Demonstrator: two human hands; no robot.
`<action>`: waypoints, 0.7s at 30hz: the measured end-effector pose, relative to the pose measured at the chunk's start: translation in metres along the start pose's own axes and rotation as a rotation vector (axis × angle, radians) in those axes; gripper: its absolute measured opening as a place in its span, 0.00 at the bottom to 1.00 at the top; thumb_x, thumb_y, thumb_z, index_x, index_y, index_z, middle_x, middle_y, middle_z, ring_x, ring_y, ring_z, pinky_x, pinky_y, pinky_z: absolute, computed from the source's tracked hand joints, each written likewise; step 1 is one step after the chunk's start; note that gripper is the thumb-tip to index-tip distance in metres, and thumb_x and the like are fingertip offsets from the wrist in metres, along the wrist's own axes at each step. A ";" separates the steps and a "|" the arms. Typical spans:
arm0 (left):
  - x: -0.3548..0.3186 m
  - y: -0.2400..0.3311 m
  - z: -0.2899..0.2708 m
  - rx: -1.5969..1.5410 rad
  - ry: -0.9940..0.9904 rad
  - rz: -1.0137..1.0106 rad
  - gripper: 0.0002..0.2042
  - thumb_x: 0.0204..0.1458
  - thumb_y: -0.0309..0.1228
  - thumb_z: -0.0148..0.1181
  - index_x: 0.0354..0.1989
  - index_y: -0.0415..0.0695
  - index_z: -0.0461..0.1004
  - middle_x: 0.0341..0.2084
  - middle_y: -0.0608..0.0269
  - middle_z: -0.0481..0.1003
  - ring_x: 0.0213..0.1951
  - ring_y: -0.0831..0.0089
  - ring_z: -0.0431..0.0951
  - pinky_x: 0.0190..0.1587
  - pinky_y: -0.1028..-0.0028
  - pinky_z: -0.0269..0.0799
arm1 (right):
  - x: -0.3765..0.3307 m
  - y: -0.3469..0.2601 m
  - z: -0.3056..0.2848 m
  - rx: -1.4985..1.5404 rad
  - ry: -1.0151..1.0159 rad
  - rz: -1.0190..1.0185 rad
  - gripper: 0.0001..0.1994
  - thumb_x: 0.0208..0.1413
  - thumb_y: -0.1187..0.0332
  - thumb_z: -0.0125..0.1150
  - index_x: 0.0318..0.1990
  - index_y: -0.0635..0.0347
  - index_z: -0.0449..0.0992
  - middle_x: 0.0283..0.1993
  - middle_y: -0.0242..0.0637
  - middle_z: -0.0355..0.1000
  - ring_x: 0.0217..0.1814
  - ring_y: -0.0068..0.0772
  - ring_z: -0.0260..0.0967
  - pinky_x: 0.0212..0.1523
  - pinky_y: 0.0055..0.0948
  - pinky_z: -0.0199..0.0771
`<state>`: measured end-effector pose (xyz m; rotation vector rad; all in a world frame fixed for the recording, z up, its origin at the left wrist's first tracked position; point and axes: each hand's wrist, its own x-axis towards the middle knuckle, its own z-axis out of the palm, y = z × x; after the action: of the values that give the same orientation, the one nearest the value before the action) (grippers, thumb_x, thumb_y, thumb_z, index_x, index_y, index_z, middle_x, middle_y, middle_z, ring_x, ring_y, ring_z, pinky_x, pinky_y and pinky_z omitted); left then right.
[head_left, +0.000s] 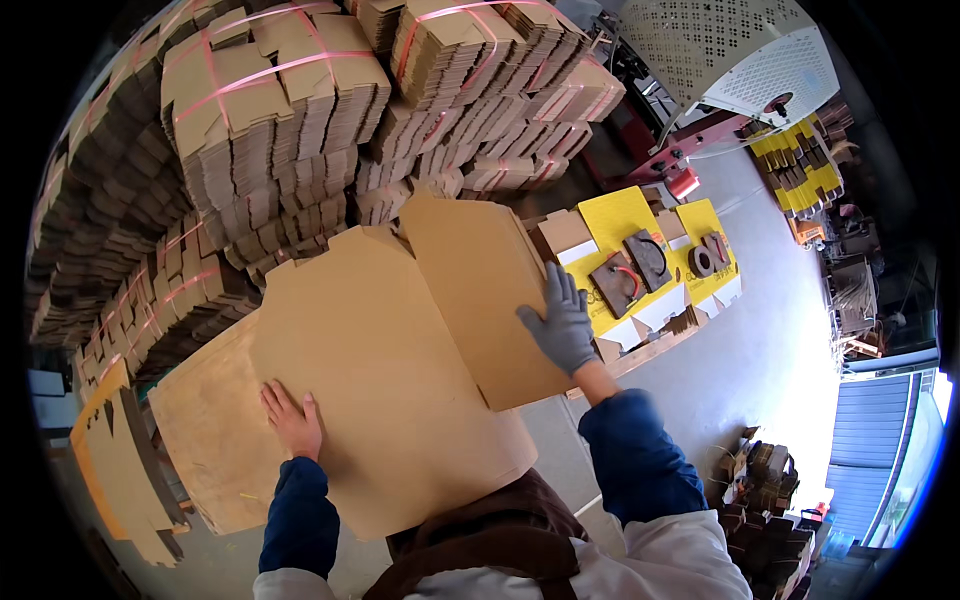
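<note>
A large brown cardboard sheet (360,350) lies before me on a plywood board (205,420). Its right part (465,280) is a long panel, lying folded over along a straight crease or edge; whether it is one piece with the sheet I cannot tell. My bare left hand (293,420) rests flat near the sheet's left edge, fingers slightly apart. On the right panel, close to its outer edge, my right hand (562,325) in a grey glove lies with its fingers stretched out and thumb spread. Neither hand grips anything.
Strapped bundles of flat cardboard (270,90) are piled high beyond and to the left. Right of the sheet, yellow printed cartons (605,215) carry dark metal pieces (615,283). A machine with a perforated guard (720,50) stands at the far right. More cardboard (125,465) sits at left.
</note>
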<state>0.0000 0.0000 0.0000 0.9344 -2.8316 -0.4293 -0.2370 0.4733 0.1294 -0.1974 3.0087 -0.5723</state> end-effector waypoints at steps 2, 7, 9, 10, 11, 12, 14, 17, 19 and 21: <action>-0.002 -0.025 -0.003 0.022 0.055 0.048 0.39 0.66 0.49 0.55 0.80 0.42 0.50 0.79 0.43 0.49 0.79 0.44 0.45 0.76 0.47 0.47 | 0.008 0.042 0.032 -0.005 -0.059 0.109 0.56 0.56 0.32 0.63 0.81 0.61 0.45 0.82 0.57 0.50 0.84 0.56 0.48 0.79 0.56 0.48; -0.004 0.006 0.005 -0.054 0.159 -0.029 0.39 0.64 0.47 0.61 0.76 0.33 0.55 0.74 0.36 0.56 0.75 0.43 0.56 0.75 0.52 0.53 | 0.058 0.109 0.058 0.299 -0.382 0.354 0.62 0.52 0.27 0.62 0.80 0.65 0.45 0.73 0.63 0.63 0.75 0.59 0.64 0.72 0.47 0.65; 0.002 -0.001 0.001 -0.201 0.157 -0.194 0.38 0.63 0.47 0.64 0.72 0.30 0.60 0.69 0.34 0.63 0.71 0.44 0.64 0.72 0.55 0.59 | 0.060 0.103 0.062 0.339 -0.421 0.366 0.63 0.52 0.25 0.62 0.80 0.67 0.46 0.69 0.64 0.68 0.71 0.60 0.69 0.69 0.46 0.69; 0.012 -0.001 0.000 -0.326 0.085 -0.318 0.37 0.62 0.47 0.65 0.69 0.29 0.63 0.66 0.34 0.67 0.68 0.45 0.68 0.70 0.56 0.62 | 0.060 0.107 0.064 0.371 -0.391 0.337 0.61 0.52 0.25 0.61 0.79 0.66 0.48 0.70 0.64 0.67 0.71 0.60 0.69 0.69 0.46 0.69; 0.023 -0.002 -0.002 -0.451 0.010 -0.442 0.37 0.61 0.48 0.67 0.67 0.27 0.65 0.63 0.34 0.71 0.65 0.46 0.72 0.68 0.58 0.65 | 0.058 0.112 0.064 0.356 -0.362 0.352 0.61 0.53 0.26 0.61 0.79 0.66 0.48 0.70 0.64 0.67 0.71 0.60 0.69 0.69 0.46 0.68; 0.026 -0.015 -0.008 -0.573 -0.082 -0.457 0.32 0.60 0.47 0.69 0.59 0.29 0.71 0.53 0.42 0.79 0.55 0.55 0.80 0.59 0.63 0.74 | 0.058 0.109 0.062 0.338 -0.345 0.352 0.60 0.53 0.26 0.61 0.79 0.66 0.49 0.70 0.64 0.67 0.71 0.60 0.69 0.69 0.46 0.68; 0.030 -0.028 -0.014 -0.743 -0.224 -0.479 0.27 0.62 0.44 0.67 0.57 0.31 0.72 0.50 0.47 0.81 0.51 0.62 0.81 0.55 0.66 0.76 | 0.054 0.098 0.055 0.288 -0.289 0.332 0.55 0.57 0.29 0.60 0.77 0.67 0.53 0.68 0.66 0.69 0.70 0.61 0.70 0.68 0.48 0.69; 0.033 -0.029 -0.022 -0.885 -0.342 -0.499 0.24 0.61 0.40 0.69 0.55 0.32 0.73 0.47 0.50 0.82 0.46 0.64 0.83 0.51 0.68 0.78 | 0.040 0.067 0.019 0.263 -0.218 0.307 0.51 0.59 0.33 0.61 0.76 0.67 0.56 0.66 0.67 0.70 0.68 0.61 0.71 0.66 0.49 0.71; 0.032 -0.036 -0.023 -0.878 -0.269 -0.488 0.23 0.61 0.39 0.69 0.54 0.33 0.73 0.47 0.50 0.82 0.45 0.64 0.83 0.50 0.68 0.78 | 0.023 0.014 -0.011 0.203 -0.255 0.278 0.48 0.60 0.38 0.63 0.75 0.68 0.57 0.65 0.68 0.70 0.66 0.61 0.73 0.64 0.48 0.73; 0.033 -0.027 -0.019 -0.957 -0.240 -0.481 0.23 0.60 0.38 0.70 0.54 0.33 0.73 0.47 0.50 0.82 0.45 0.64 0.83 0.50 0.68 0.79 | 0.004 -0.035 -0.030 0.204 -0.237 0.194 0.48 0.60 0.42 0.64 0.75 0.71 0.54 0.67 0.67 0.69 0.67 0.60 0.72 0.64 0.47 0.73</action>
<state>-0.0074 -0.0448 0.0111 1.3139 -2.0387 -1.8139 -0.2397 0.4517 0.1700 0.0371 2.6805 -0.7689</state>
